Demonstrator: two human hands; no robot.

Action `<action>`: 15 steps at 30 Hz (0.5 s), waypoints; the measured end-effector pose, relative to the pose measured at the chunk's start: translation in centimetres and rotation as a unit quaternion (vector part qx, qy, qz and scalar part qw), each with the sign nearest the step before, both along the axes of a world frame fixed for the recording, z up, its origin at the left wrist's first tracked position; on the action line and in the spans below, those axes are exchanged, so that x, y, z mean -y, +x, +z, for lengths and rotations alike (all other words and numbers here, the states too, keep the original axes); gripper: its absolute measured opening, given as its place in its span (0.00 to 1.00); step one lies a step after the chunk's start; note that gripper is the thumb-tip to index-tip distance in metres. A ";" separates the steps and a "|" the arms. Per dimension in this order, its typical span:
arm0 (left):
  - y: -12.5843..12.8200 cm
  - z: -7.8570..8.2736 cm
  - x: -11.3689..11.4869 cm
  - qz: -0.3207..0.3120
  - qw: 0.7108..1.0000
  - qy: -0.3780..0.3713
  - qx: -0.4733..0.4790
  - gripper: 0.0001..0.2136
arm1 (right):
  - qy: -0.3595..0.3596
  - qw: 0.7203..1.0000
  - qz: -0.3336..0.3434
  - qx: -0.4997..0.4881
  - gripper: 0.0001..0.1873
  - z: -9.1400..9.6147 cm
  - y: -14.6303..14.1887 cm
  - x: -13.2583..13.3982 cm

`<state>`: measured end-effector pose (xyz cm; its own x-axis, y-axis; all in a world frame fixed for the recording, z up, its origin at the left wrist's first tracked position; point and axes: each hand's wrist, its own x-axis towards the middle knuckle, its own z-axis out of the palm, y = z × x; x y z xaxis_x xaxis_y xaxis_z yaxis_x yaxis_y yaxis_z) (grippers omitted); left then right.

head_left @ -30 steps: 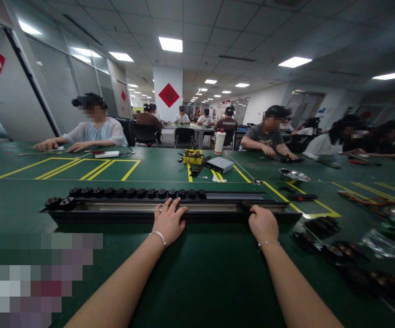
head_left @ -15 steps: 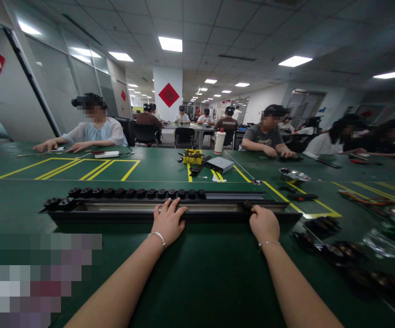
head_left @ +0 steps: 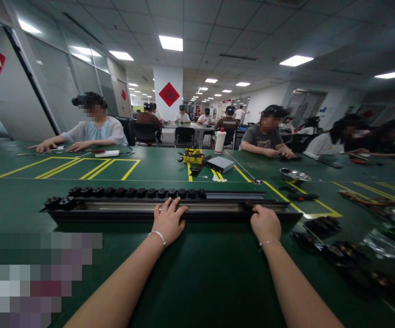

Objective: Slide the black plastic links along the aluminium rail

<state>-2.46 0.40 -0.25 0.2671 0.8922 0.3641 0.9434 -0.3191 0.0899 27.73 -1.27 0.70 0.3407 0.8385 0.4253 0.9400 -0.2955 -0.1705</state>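
A long black channel rail (head_left: 115,217) lies across the green table in front of me. My left hand (head_left: 168,221) rests on its middle with fingers spread, holding nothing. Toward the rail's right end, the curled fingers of my right hand (head_left: 266,222) grip a small black module (head_left: 247,205), partly hidden by the hand, which sits in the channel. Two similar black modules (head_left: 60,202) sit at the left end. Just behind lies a second rail (head_left: 235,195), with a row of several black modules (head_left: 141,193) along its left and middle part.
Loose black modules (head_left: 346,250) and clear plastic packaging (head_left: 385,243) lie on the right. Farther back are a metal bowl (head_left: 295,175), a grey box (head_left: 220,164), a yellow block with black cable (head_left: 193,156) and a white bottle (head_left: 220,141). Co-workers sit across the table.
Both of my hands keep almost the same place on the rail. The modules and rails show no clear movement.
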 end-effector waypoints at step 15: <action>0.0 -0.1 0.0 0.000 1.000 0.006 0.001 0.19 | 0.026 1.000 -0.005 0.017 0.14 -0.5 0.9 -0.2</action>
